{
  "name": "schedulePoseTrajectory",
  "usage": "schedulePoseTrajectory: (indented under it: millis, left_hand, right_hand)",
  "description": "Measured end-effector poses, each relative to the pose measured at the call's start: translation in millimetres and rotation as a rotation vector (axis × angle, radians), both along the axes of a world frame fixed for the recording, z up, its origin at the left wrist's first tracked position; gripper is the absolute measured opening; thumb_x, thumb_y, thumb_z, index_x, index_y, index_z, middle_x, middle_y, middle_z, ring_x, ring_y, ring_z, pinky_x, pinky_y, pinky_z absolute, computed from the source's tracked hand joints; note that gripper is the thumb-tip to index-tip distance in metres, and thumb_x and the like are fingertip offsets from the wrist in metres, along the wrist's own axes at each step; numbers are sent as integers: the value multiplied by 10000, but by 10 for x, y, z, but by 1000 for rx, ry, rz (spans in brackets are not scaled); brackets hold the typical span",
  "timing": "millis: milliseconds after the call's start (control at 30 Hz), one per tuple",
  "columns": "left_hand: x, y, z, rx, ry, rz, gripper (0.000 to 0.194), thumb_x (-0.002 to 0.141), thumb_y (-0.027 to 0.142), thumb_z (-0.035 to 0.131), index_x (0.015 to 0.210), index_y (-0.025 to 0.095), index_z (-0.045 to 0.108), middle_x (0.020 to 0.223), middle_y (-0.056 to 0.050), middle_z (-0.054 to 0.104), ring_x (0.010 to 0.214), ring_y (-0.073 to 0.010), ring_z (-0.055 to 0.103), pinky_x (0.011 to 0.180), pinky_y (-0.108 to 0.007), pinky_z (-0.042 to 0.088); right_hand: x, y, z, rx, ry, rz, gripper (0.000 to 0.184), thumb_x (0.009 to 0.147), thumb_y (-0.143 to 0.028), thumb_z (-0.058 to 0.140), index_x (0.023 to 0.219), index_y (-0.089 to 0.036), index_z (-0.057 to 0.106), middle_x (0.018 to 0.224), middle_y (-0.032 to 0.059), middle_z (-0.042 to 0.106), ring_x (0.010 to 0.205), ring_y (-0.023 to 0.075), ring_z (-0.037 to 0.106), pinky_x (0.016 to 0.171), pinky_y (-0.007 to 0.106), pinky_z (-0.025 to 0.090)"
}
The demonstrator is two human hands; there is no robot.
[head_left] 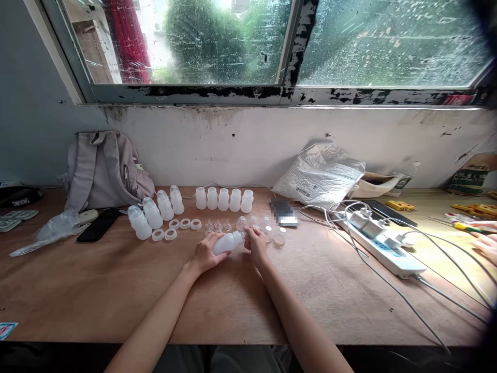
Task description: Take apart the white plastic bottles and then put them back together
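My left hand is wrapped round a frosted white baby bottle, tilted with its neck to the right. At the bottle's mouth, the fingers of my right hand are pinched together; what they hold is too small and pale to make out. Just beyond my hands lie several clear bottle nipples and white screw rings. Clear round caps are close to my right hand. Several open bottles stand in a row behind, and several capped bottles stand at the left.
Left are a grey backpack, a black phone and a plastic bag. Right are a silver mailing bag, a power strip and loose cables. Another person's hand is at the far right near a screwdriver.
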State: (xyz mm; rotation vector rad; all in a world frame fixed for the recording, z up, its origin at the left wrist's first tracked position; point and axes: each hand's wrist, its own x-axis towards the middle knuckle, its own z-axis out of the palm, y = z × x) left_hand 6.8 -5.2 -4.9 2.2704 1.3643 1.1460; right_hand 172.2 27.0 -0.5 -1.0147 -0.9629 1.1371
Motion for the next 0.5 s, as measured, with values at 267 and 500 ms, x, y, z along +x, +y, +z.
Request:
schedulePoseTrajectory:
  millis: [267,500]
  left_hand:
    - [-15,22,84,-196,-228,-32,387,647,382,607,980,192,554,943,-51,588,851,-200,557,746,-312,452]
    - [-23,-9,129,-641,-506,-244,479,753,524,396,967,126,557,717,-71,616,524,-152,561,422,-248,403]
  right_hand:
    - [-15,-43,93,41,71,140,245,655,-401,605,776,-193,563,639,-17,540,488,88,478,400,195,374]
    - [-36,-133,233,40,76,442,343,673,-398,586,943,-188,608,929,60,610,876,199,542,709,290,436]
